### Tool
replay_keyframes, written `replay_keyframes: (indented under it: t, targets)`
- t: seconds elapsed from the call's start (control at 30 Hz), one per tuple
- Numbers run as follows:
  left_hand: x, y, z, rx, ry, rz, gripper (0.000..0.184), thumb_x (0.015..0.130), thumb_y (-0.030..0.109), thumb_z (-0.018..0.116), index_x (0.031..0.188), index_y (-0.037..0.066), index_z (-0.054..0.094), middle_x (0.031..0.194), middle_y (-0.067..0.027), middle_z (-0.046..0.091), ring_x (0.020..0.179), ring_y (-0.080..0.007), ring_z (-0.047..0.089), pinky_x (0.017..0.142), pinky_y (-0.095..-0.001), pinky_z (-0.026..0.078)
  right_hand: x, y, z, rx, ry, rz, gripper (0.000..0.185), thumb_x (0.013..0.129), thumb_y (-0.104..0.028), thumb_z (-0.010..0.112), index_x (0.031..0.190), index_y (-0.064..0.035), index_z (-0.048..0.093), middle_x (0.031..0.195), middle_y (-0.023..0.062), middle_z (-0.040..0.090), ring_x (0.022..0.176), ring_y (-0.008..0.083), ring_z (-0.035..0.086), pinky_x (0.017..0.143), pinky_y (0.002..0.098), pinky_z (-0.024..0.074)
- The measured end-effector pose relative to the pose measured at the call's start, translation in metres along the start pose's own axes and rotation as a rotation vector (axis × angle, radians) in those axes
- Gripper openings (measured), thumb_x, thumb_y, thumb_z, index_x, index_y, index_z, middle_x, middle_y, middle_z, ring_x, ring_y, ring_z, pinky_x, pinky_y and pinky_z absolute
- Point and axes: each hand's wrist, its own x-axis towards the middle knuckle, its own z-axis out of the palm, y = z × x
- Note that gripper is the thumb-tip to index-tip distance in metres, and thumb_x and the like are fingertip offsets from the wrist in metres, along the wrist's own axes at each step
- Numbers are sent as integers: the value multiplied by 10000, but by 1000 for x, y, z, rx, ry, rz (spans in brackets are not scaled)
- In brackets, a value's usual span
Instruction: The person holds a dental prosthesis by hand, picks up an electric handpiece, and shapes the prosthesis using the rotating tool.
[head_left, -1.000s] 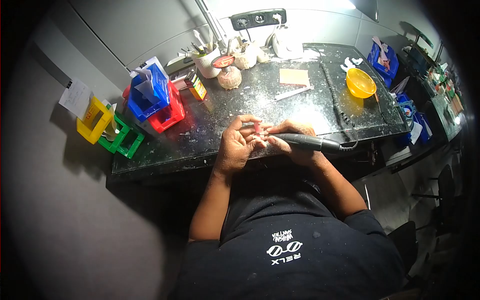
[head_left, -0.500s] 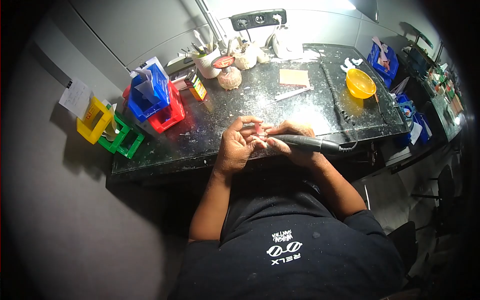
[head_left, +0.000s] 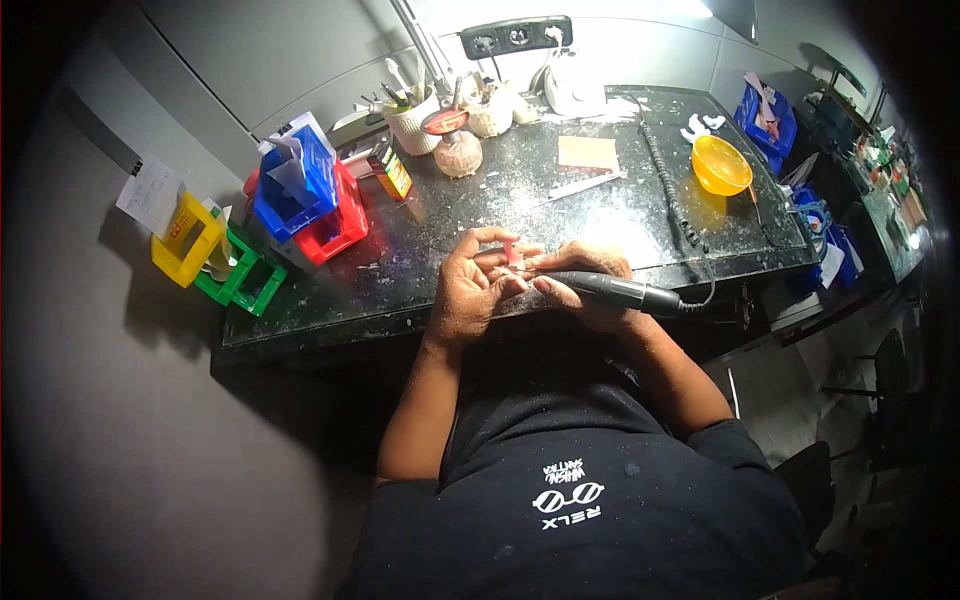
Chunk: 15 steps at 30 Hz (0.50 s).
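Note:
Above the front edge of the bench, my left hand (head_left: 470, 290) pinches a small pink piece (head_left: 514, 256), perhaps denture acrylic, though its full shape is covered by the fingers. My right hand (head_left: 592, 275) is wrapped round a black rotary handpiece (head_left: 625, 292). The tool's tip points left and meets, or almost meets, the pink piece; contact cannot be made out. A coiled cord (head_left: 662, 170) runs from the back of the handpiece up across the bench. Pale dust speckles both hands and forearms.
The dusty black bench (head_left: 400, 260) carries an orange bowl (head_left: 722, 167), a tan sheet (head_left: 587, 153), a round pot (head_left: 458, 154) and a tool cup (head_left: 412, 125). Blue (head_left: 297, 195), red (head_left: 340, 225), yellow (head_left: 187, 243) and green bins (head_left: 258, 282) stand left. A power strip (head_left: 518, 38) is behind.
The pink piece has been turned slightly in my left fingers and shows more upright. The handpiece has shifted a little to the right and down; both holds stay the same.

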Motion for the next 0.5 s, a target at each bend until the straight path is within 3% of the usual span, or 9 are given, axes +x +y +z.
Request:
replay_keyframes:
  t: [0.17, 0.2, 0.3, 0.43, 0.5]
  targets:
    - [0, -2, 0, -20, 20, 0, 655, 799, 244, 825, 1279, -1, 451, 1168, -246, 649, 1059, -245, 662, 921, -322, 549, -1, -3, 0, 29, 2, 76, 171, 817, -167, 794, 894, -51, 695, 846, 115, 735, 752, 209, 725, 675, 321, 558]
    - [0, -1, 0, -30, 11, -3, 655, 800, 240, 824, 1279, -4, 450, 1166, -246, 649, 1067, -250, 659, 932, -332, 549, 1, -4, -1, -21, -28, -30, 169, 820, -168, 791, 899, -52, 698, 839, 111, 737, 748, 201, 725, 675, 321, 559]
    - [1, -2, -1, -37, 6, -2, 657, 799, 236, 823, 1278, -12, 447, 1169, -249, 647, 1079, -258, 655, 946, -345, 548, -1, 3, 4, 32, 58, 8, 167, 815, -168, 796, 888, -58, 693, 829, 105, 737, 733, 209, 725, 666, 322, 558]
    - [0, -1, -1, -50, -16, 0, 587, 829, 178, 792, 1268, -10, 450, 1183, -247, 644, 1062, -238, 663, 926, -324, 550, 1, 0, -1, -60, -25, -80, 174, 811, -160, 800, 900, -58, 691, 837, 105, 741, 735, 194, 726, 664, 311, 556]
    - [1, -3, -1, -36, -4, 2, 622, 820, 217, 803, 1271, -16, 445, 1185, -263, 639, 1071, -261, 661, 940, -340, 546, 2, -1, -1, -52, -22, -87, 175, 816, -160, 797, 897, -51, 687, 835, 106, 741, 740, 184, 725, 660, 303, 554]
